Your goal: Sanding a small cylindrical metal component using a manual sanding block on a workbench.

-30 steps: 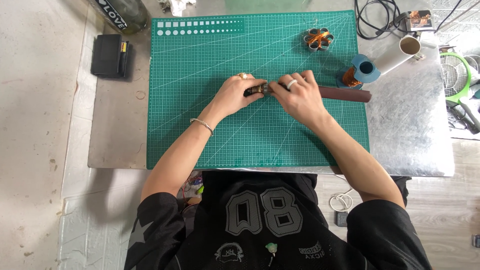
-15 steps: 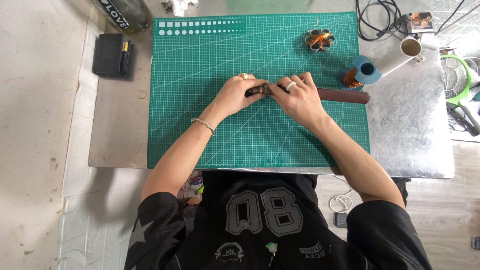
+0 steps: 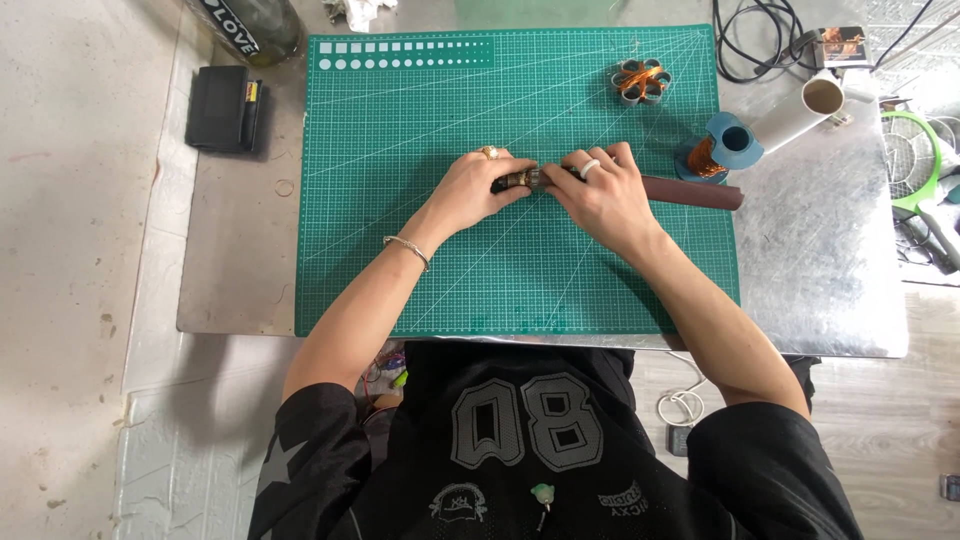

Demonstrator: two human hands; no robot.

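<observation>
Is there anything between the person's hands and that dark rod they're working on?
Nothing visible. Both the left hand and the right hand already rest on the dark rod, which lies flat on the green cutting mat. The copper wire spool sits apart, beyond the rod.

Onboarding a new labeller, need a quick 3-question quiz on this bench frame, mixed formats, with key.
1. True or false: both the left hand and the right hand grip the long dark brown rod lying on the green gridded cutting mat.
2. Multiple choice: what stands just off the mat's right edge, beyond the rod's far end? A) a red mug B) a blue spool of copper wire C) a yellow tape roll
3. Fill in: the flat black case lies to the ___ of the mat.

Key: 1 true; 2 B; 3 left.
</observation>
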